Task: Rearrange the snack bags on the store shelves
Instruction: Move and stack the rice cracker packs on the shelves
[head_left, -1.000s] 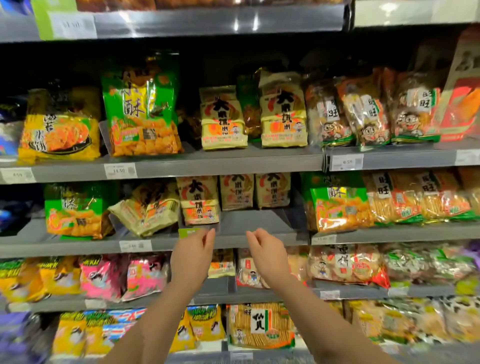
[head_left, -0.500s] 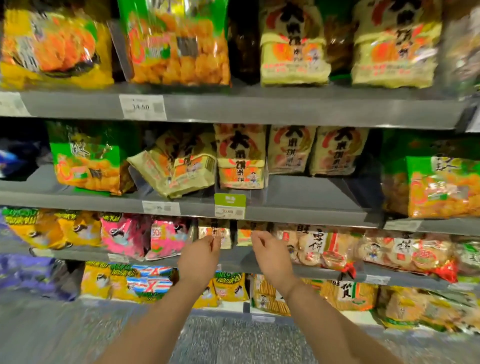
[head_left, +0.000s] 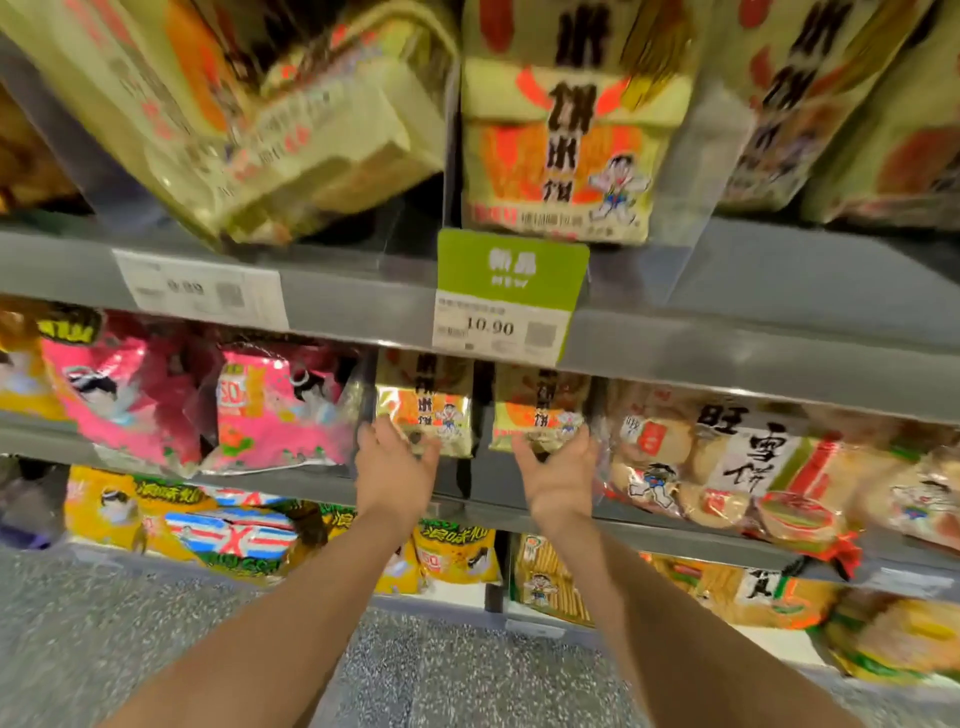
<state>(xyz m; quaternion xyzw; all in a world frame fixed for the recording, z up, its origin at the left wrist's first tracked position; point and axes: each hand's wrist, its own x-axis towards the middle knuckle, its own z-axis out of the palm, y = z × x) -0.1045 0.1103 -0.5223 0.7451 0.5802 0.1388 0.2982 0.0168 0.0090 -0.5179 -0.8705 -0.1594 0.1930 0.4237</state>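
Across the whole view run grey store shelves (head_left: 727, 358), stacked one above another, with speckled floor (head_left: 156, 649) below your arms. On the top shelf you can see big yellow cracker bags: one tilted bag (head_left: 270, 130) leans over to the left, and an upright bag (head_left: 561, 135) stands just right of it, behind a clear divider. Right of your hands on the next shelf down lies a wide clear bag of round rice crackers (head_left: 727, 457). Left of your hands sit two pink bags (head_left: 208, 410), crumpled and leaning together. The lowest shelf carries yellow bags (head_left: 452, 556) and a bag of stick biscuits (head_left: 545, 582).

On the shelf edge above your hands hangs a green price tag (head_left: 511, 296) reading 10.90, with a white label (head_left: 202, 291) further left, too blurred to read.

Your two arms reach up to the middle shelf, side by side. There stand two small yellow cracker bags, a dark divider between them. Your left hand (head_left: 397, 462) is loose and spread, thumb and fingers touching the bottom of the left small bag (head_left: 426, 405) without closing on it. Your right hand (head_left: 558, 467) cups the lower edge of the right small bag (head_left: 540, 405), fingers curled around its corner, gripping it.
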